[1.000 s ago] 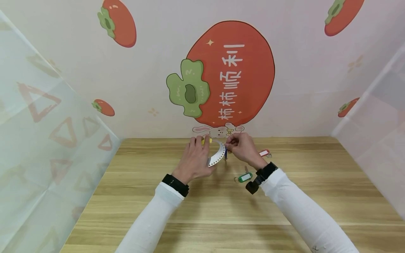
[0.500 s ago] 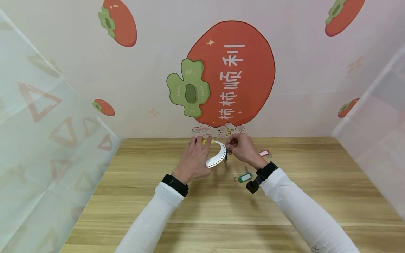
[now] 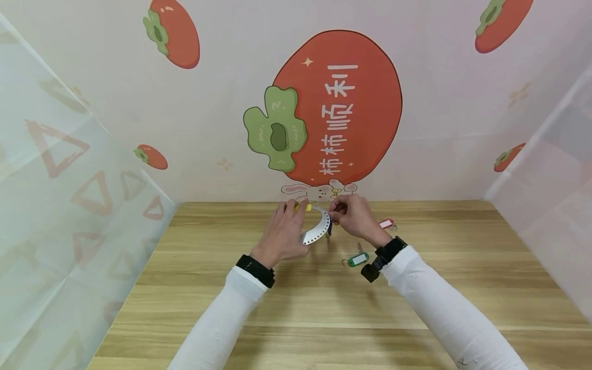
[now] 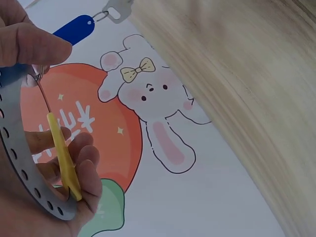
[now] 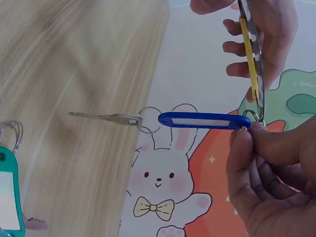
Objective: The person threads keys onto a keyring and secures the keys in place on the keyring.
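Observation:
In the head view my left hand (image 3: 283, 234) grips a crescent-shaped metal holder (image 3: 319, 231) with a row of holes along its curve. Its yellow sleeve (image 4: 63, 155) lies against my left fingers in the left wrist view. Facing it, my right hand (image 3: 355, 218) pinches a small metal ring at the end of a blue key tag (image 5: 202, 120), right at the holder's edge. A key (image 5: 106, 118) hangs by another ring from the tag's far end. My right fingertips partly cover the pinched ring, so I cannot tell whether it passes through a hole.
A green key tag (image 3: 358, 259) with a key lies on the wooden table (image 3: 324, 318), nearer than my right hand. Just beyond my right wrist is a red key tag (image 3: 386, 224). A printed wall sheet (image 3: 439, 128) rises behind the table's back edge.
The metal holder has tilted slightly in my left hand, face-on half a second ago and more angled now. The blue tag has shifted a little; both hands stay nearly in place.

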Demonstrator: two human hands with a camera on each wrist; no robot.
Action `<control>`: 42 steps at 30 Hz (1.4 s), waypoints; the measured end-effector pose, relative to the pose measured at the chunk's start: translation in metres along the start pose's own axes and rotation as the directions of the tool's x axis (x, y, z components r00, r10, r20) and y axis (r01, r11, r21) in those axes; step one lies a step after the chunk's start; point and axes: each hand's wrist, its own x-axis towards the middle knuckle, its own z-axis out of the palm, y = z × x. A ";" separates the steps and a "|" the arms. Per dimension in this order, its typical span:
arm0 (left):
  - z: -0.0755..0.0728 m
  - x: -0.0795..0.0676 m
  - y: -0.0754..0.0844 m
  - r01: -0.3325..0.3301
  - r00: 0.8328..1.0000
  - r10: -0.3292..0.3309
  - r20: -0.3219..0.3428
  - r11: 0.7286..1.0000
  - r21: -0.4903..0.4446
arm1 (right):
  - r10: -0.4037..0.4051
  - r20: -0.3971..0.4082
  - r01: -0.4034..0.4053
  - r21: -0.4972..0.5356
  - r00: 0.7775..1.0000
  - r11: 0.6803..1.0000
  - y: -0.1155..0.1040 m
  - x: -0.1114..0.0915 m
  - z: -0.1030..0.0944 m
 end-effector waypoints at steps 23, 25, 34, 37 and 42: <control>-0.005 0.002 0.002 0.033 0.999 -0.032 0.035 0.999 -0.035 | -0.223 0.006 0.218 -0.250 0.975 0.943 -0.002 -0.003 0.004; -0.006 0.002 0.002 0.038 0.999 -0.037 0.038 0.999 -0.034 | -0.230 0.001 0.223 -0.250 0.973 0.942 -0.003 -0.003 0.005; -0.005 0.002 0.006 0.050 0.999 -0.049 0.019 0.999 -0.022 | -0.151 -0.018 0.146 -0.184 0.988 0.972 -0.006 -0.004 0.003; -0.005 0.002 0.006 0.049 0.999 -0.049 0.014 0.999 -0.019 | -0.147 -0.014 0.142 -0.175 0.989 0.974 -0.006 -0.004 0.003; -0.004 0.002 0.006 0.043 0.999 -0.043 0.010 0.999 -0.021 | -0.156 -0.008 0.153 -0.152 0.988 0.976 -0.004 -0.003 0.002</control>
